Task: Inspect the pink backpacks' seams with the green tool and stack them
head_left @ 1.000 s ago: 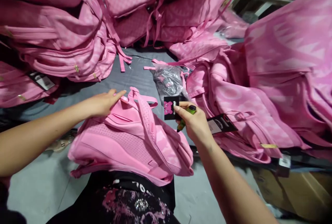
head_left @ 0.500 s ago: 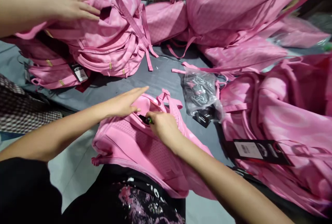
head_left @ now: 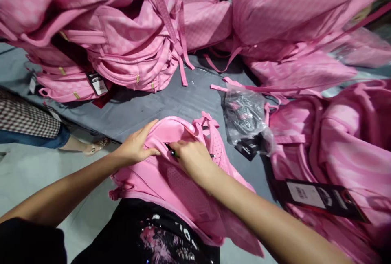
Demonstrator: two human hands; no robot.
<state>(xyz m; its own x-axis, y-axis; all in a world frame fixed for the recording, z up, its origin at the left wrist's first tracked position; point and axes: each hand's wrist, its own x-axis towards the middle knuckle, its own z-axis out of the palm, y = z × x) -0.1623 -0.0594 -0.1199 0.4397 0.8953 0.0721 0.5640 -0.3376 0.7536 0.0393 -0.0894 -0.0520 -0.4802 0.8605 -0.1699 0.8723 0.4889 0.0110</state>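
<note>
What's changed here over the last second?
The right hand, holding the green pen, moved left from beside the plastic bag onto the top of the pink backpack. The left hand went from lying flat to gripping that top edge. The backpack and bag stayed put.

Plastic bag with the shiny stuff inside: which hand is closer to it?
Right. The right hand, with a green pen, presses on the pink backpack just left of the plastic bag; the left hand grips the backpack's top, farther left.

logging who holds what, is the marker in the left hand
No, the marker pokes out of the right hand, while the left hand has its grip on the top edge of the pink backpack.
</note>
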